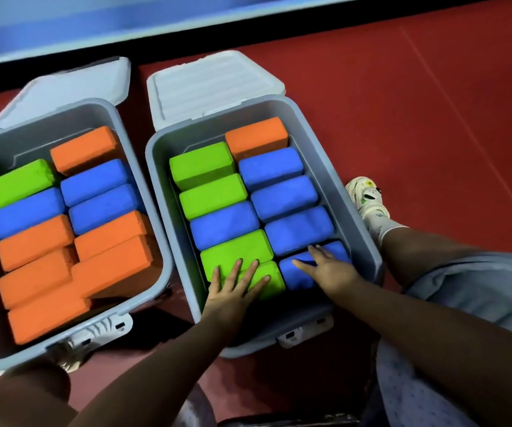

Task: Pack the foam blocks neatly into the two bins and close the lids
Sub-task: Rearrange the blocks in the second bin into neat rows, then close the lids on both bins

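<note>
Two grey bins sit side by side on the red floor, both with white lids hinged open behind them. The left bin holds orange, blue and green foam blocks, some orange ones lying askew. In the right bin the blocks stand in two tidy rows. My left hand lies flat with fingers spread on the nearest green block. My right hand presses palm-down on the nearest blue block.
The left lid and right lid rest open against a dark ledge at the back. White latches hang at the bins' front edges. My leg and a white shoe are right of the right bin.
</note>
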The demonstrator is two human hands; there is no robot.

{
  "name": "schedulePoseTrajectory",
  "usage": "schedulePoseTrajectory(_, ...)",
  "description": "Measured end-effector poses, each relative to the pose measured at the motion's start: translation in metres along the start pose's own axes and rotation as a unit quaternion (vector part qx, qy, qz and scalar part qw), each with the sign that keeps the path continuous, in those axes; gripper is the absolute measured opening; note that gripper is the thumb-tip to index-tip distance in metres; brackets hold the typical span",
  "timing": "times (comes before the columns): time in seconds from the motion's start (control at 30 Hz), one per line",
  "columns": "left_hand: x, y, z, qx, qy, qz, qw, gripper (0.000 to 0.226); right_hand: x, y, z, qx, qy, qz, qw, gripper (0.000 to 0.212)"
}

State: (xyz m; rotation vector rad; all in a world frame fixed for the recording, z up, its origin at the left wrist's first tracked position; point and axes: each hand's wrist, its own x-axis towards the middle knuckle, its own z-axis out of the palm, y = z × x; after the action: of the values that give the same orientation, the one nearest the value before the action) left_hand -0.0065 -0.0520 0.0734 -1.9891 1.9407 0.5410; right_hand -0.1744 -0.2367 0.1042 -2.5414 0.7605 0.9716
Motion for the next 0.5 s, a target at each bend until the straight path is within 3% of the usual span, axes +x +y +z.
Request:
schedulePoseTrajectory(0.17,0.017,0.029,-0.017,-0.011,-0.032,-0.05,0.998,0.056,0.016,-0.006,-0.004,0.013,-0.024,0.028,0.999,0.05)
schedulePoseTrajectory(0.27,0.028,0.035,-0.032,0.0,-0.144,-0.077,0.987,0.059,0.019,-0.016,-0.013,-0.053,-0.059,0.016,0.997,0.049)
schedulePoseTrajectory(0.4,0.014,-0.004,-0.071,-0.132,-0.194,0.017,0.972,0.062,0.004,-0.028,-0.054,0.08,-0.037,0.029,0.996,0.046)
schedulePoseTrajectory(0.5,0.0,-0.051,-0.11,-0.224,-0.17,-0.045,0.959,0.051,-0.003,-0.031,-0.098,0.158,0.026,-0.004,0.987,0.051)
